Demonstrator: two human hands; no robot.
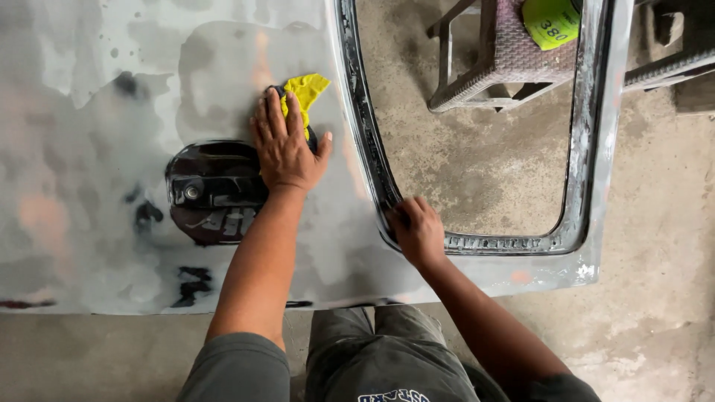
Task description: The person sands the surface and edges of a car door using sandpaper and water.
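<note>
The left hand (285,145) presses flat, fingers spread, on a yellow sanding sheet (304,93); it looks thin and floppy. The right hand (417,231) curls closed on the door panel (89,112)'s window frame (369,141), likely stiff and heavy, best gripped there.

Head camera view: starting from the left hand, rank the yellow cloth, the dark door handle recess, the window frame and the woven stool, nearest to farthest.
From the left hand:
1. Yellow cloth, pressed under its fingers, sticking out past the fingertips.
2. Dark door handle recess, right beside the hand on its left, at the wrist.
3. Window frame, to the right; the right hand grips its lower corner.
4. Woven stool, farthest, seen through the window opening, upper right.
</note>
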